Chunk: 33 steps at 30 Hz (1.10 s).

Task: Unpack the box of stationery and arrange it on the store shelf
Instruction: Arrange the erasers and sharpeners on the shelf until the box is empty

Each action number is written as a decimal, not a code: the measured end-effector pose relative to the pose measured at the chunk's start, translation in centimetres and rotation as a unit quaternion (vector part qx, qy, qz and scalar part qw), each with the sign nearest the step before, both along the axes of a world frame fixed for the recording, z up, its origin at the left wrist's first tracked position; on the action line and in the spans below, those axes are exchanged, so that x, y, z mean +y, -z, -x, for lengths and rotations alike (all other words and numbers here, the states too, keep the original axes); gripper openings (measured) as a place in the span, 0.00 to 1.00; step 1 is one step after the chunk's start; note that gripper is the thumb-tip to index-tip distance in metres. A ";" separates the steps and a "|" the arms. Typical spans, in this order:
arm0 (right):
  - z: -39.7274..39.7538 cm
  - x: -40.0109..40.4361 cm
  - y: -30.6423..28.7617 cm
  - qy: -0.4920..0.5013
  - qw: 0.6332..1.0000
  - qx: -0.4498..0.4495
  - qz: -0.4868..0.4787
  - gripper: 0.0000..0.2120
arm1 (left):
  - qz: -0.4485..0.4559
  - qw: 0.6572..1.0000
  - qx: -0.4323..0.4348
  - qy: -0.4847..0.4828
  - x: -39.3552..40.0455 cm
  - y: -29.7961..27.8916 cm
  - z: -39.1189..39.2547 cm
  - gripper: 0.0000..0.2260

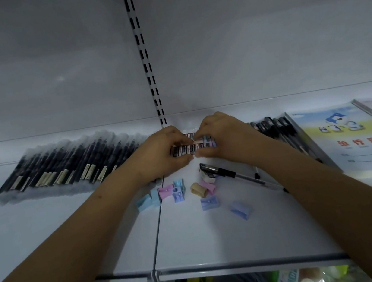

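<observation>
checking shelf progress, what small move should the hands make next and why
Probably set the erasers, which both the left hand and right hand pinch, down as a straight row; the sharpeners lie scattered nearer the front.

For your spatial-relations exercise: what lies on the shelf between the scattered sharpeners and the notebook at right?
In the head view, a loose black pen lies diagonally between the sharpeners and the notebook.

Pastel blue, pink, tan sharpeners (pixel 179 194); white shelf (pixel 208 242).
</observation>
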State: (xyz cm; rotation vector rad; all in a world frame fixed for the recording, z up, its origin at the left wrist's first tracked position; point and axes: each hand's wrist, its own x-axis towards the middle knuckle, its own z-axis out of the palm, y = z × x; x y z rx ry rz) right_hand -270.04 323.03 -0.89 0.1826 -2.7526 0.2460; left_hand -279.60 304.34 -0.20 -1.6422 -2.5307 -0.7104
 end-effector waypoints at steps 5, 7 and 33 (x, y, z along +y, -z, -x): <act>-3.3 -0.7 -3.7 -0.066 0.986 -0.071 0.138 0.09 | -0.032 0.999 -0.037 -0.008 -2.1 -1.6 -2.8 0.08; -4.6 -1.3 -4.4 -0.080 0.972 -0.168 0.146 0.16 | 0.009 0.998 -0.065 0.007 -3.3 -1.8 -4.1 0.10; -3.2 -0.6 -2.9 0.034 0.972 -0.024 0.231 0.15 | -0.003 0.986 -0.145 -0.083 -2.0 -2.0 -4.7 0.04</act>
